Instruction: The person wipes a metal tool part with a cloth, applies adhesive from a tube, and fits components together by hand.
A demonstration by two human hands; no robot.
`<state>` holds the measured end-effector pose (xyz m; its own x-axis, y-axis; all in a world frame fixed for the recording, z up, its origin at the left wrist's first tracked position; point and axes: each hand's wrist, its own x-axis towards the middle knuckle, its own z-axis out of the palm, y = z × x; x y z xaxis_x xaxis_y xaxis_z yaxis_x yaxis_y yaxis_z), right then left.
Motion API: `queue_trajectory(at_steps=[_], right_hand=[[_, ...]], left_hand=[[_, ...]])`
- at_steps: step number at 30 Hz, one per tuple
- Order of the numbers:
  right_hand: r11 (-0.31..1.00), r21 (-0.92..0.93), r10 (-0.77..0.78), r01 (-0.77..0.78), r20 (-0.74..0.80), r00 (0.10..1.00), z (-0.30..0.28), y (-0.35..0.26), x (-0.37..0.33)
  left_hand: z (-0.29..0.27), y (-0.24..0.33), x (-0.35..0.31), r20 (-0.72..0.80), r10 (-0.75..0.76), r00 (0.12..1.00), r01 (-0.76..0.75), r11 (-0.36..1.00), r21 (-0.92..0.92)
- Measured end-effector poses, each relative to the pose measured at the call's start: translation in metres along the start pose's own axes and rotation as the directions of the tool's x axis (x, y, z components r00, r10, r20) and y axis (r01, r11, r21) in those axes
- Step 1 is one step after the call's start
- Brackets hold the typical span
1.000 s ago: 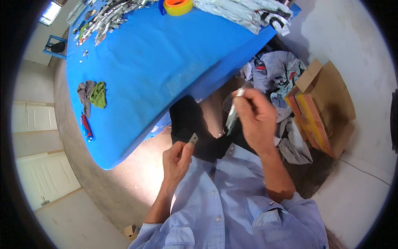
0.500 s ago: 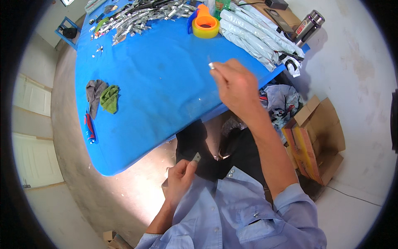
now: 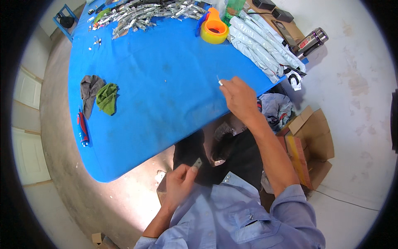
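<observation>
My left hand (image 3: 179, 182) is closed in front of my shirt, below the table edge. Between its thumb and fingers sticks out a small flat metal plate (image 3: 197, 163) with a hole in it. Over the front right part of the blue-covered table (image 3: 137, 120), my right hand (image 3: 241, 99) pinches a small white piece (image 3: 220, 83) with a thin tip pointing away from me. The rest of that piece is hidden in my fingers. The two hands are well apart.
A heap of silvery metal parts (image 3: 145, 16) lies at the back, beside a yellow tape roll (image 3: 214, 33) and white plastic bags (image 3: 261, 47). A steel flask (image 3: 311, 41) stands far right. Cloths (image 3: 107, 99) and a red-blue screwdriver (image 3: 82, 128) lie left. An open carton (image 3: 313, 149) sits right.
My right hand has come a little nearer to me with the white piece. My left hand keeps hold of the metal plate. The whole view has shifted slightly.
</observation>
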<state>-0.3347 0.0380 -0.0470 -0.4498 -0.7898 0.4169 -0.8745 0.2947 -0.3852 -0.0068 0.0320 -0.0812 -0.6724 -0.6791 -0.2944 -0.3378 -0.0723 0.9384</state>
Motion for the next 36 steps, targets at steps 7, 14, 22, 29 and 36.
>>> queue_trajectory(at_steps=[7,14,22,29,36], right_hand=[[0.083,0.864,0.589,-0.496,0.359,0.724,-0.041,-0.023,-0.062],[-0.531,0.83,0.545,-0.172,0.49,0.68,-0.052,-0.064,-0.134],[-0.766,0.638,0.369,-0.075,0.533,0.762,-0.077,-0.07,-0.167],[-0.817,0.573,0.295,-0.06,0.506,0.811,-0.079,-0.074,-0.195],[-0.783,0.619,0.34,-0.06,0.506,0.793,-0.097,-0.085,-0.198]], left_hand=[[-0.001,0.009,0.007,0.022,0.039,0.999,-0.035,0.989,-0.147],[0.021,0.043,-0.01,0.186,-0.028,0.982,0.071,0.97,-0.233],[0.056,0.074,-0.033,0.274,0.042,0.961,0.005,0.986,-0.169],[0.086,0.091,-0.046,0.347,0.144,0.927,-0.119,0.989,-0.09],[0.096,0.097,-0.048,0.383,0.169,0.908,-0.17,0.985,-0.032]])
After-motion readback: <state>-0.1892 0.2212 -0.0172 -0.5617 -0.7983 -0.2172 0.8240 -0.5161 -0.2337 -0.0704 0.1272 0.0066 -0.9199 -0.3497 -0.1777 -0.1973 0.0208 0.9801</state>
